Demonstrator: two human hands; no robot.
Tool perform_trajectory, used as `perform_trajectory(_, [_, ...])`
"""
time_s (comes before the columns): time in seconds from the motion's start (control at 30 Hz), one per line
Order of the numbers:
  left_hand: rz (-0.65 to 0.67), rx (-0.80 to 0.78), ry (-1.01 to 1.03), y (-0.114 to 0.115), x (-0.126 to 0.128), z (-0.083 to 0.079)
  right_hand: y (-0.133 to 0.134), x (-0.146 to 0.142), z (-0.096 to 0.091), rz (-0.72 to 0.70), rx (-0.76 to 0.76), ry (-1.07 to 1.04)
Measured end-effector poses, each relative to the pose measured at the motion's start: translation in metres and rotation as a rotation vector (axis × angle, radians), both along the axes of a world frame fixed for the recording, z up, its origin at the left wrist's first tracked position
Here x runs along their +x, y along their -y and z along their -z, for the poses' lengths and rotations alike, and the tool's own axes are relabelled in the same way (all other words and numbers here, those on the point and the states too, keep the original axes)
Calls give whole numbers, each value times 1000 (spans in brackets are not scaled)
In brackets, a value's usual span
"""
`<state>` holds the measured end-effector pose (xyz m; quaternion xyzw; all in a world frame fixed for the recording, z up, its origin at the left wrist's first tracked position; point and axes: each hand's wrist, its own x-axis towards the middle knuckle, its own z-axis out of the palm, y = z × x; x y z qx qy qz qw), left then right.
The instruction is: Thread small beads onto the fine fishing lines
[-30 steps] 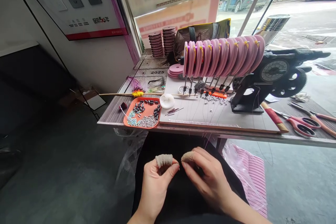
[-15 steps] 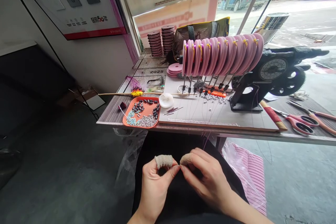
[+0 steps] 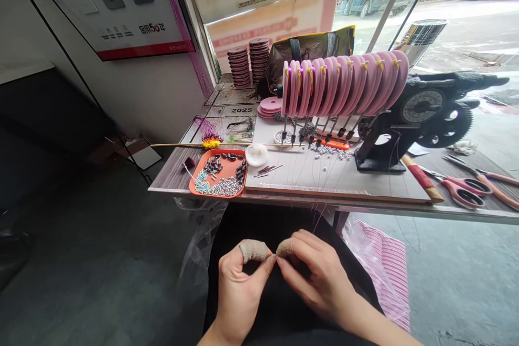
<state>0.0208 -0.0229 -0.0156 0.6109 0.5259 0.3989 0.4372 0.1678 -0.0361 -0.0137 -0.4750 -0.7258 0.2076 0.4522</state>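
My left hand (image 3: 239, 286) and my right hand (image 3: 316, 275) meet over my lap, below the table edge. Each has a tan bandage wrapped round a fingertip. Both hands pinch together at the fingertips, touching each other; what they hold is too small to make out. Thin lines (image 3: 320, 213) hang from the table edge down toward them. Above, a row of pink spools (image 3: 344, 86) sits on a black winding machine (image 3: 430, 113).
An orange tray (image 3: 219, 174) of beads and small parts sits at the table's front left, by a white round piece (image 3: 257, 154). Red-handled scissors (image 3: 462, 192) lie at the right. Stacked spools (image 3: 249, 62) stand at the back. A pink striped bag (image 3: 385, 270) hangs below.
My hands have drawn closer until the fingertips touch, and they sit slightly lower in view. Nothing on the table moved.
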Motion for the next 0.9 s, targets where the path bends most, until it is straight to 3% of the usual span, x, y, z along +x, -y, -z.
perform_trajectory(0.9, [12,45,-78,-2,0,-2,-2,-1,-2,16,-7,40])
